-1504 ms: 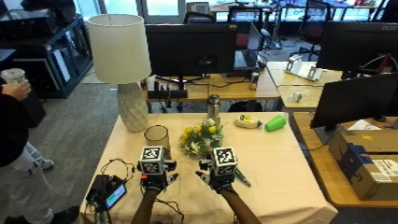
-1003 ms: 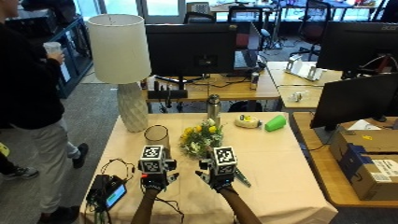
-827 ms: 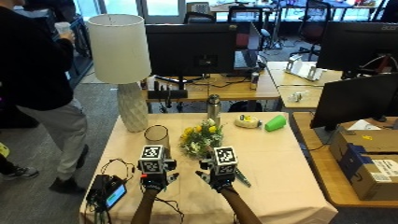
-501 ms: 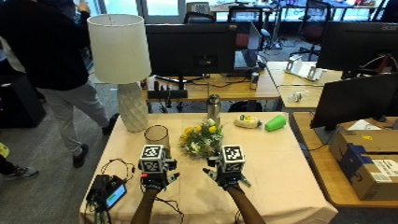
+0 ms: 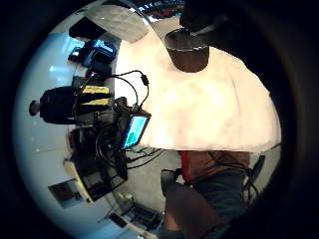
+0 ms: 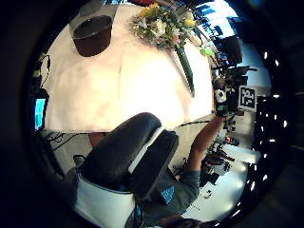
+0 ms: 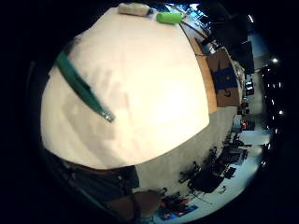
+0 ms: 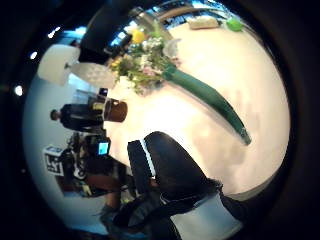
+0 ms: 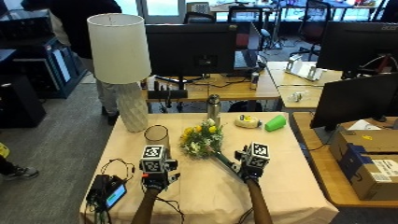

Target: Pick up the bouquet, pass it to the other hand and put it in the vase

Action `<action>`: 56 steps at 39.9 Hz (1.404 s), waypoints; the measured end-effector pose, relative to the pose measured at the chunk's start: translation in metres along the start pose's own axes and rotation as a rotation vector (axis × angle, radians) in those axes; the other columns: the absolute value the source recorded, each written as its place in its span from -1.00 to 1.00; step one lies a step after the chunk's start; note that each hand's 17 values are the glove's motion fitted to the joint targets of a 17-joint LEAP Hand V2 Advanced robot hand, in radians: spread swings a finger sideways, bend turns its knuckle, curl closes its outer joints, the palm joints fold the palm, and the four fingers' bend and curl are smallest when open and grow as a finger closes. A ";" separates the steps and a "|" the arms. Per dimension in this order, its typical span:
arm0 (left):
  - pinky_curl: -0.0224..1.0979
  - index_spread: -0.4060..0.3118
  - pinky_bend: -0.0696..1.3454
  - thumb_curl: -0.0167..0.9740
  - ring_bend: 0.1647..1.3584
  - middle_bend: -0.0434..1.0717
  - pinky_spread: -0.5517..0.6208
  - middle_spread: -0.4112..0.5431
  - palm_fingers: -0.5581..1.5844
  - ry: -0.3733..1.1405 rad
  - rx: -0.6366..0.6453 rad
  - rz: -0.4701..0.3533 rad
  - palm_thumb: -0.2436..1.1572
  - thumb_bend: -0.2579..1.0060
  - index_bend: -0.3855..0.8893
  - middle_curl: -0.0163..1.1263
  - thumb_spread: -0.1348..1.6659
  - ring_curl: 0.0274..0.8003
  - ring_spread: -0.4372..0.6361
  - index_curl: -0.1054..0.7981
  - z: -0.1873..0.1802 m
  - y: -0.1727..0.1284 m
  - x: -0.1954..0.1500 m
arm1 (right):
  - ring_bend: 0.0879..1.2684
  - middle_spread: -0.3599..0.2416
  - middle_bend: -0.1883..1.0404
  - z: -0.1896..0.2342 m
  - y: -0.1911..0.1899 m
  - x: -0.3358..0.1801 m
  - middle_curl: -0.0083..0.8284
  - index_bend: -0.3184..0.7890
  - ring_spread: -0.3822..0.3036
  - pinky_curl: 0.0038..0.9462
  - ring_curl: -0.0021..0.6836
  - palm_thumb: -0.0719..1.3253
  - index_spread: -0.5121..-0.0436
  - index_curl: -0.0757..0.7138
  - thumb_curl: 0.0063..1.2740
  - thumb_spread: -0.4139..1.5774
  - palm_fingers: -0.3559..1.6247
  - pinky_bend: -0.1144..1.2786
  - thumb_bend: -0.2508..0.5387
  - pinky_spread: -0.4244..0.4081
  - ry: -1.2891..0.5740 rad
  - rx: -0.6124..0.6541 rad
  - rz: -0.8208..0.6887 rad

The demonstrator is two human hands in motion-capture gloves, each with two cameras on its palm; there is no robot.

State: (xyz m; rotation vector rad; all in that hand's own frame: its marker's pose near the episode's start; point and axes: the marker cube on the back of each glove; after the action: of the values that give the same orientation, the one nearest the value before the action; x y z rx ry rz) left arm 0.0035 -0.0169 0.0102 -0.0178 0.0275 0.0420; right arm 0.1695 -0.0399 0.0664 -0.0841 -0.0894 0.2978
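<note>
The bouquet of yellow and white flowers lies on the table, its green wrapped stem pointing toward the person. The glass vase stands upright just left of the flowers. My right hand hovers beside the stem's end, fingers relaxed, holding nothing; its palm views show the stem lying free on the cloth. My left hand is in front of the vase, also open and empty. The left thumb side palm view shows the bouquet and the right hand beyond it.
A white lamp stands at the table's back left. A metal bottle, a pale roll and a green cup sit along the back. A black device with cables lies at the front left corner.
My right hand has moved to the right, from in front of the flowers to beside the stem's end. The left hand has stayed in place.
</note>
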 end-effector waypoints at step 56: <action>-0.36 0.22 0.06 -0.46 -0.18 -0.52 0.66 0.37 -0.43 0.037 -0.026 -0.010 -0.67 -0.65 -0.22 -0.37 0.21 -0.40 0.66 -0.33 0.011 -0.009 0.000 | 0.30 -0.35 0.22 0.039 0.004 -0.012 0.23 -0.20 -0.42 -0.05 0.49 0.42 0.05 -0.04 -0.19 0.24 0.75 0.14 -0.25 -0.54 -0.166 0.141 0.092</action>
State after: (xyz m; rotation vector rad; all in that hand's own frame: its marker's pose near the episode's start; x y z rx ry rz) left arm 0.0042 -0.0254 0.0212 -0.0448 0.0635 0.0318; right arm 0.1527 -0.0367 0.1033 0.0767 -0.2288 0.4017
